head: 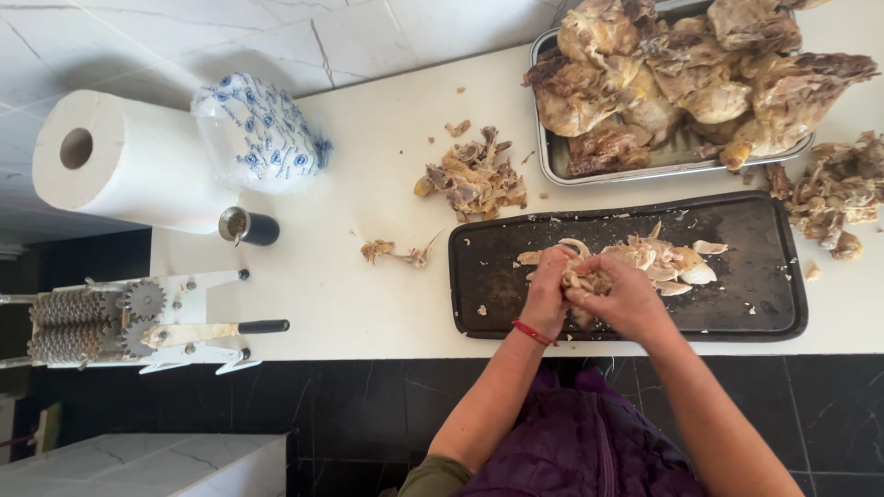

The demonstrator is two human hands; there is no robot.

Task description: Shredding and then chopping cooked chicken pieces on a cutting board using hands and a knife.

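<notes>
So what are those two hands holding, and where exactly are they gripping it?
Both hands, left hand and right hand, grip one piece of cooked chicken between them over the dark tray, fingers closed around its near end.

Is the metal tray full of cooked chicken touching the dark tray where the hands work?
Apart. The head view shows a strip of white counter between the metal tray and the dark tray.
</notes>
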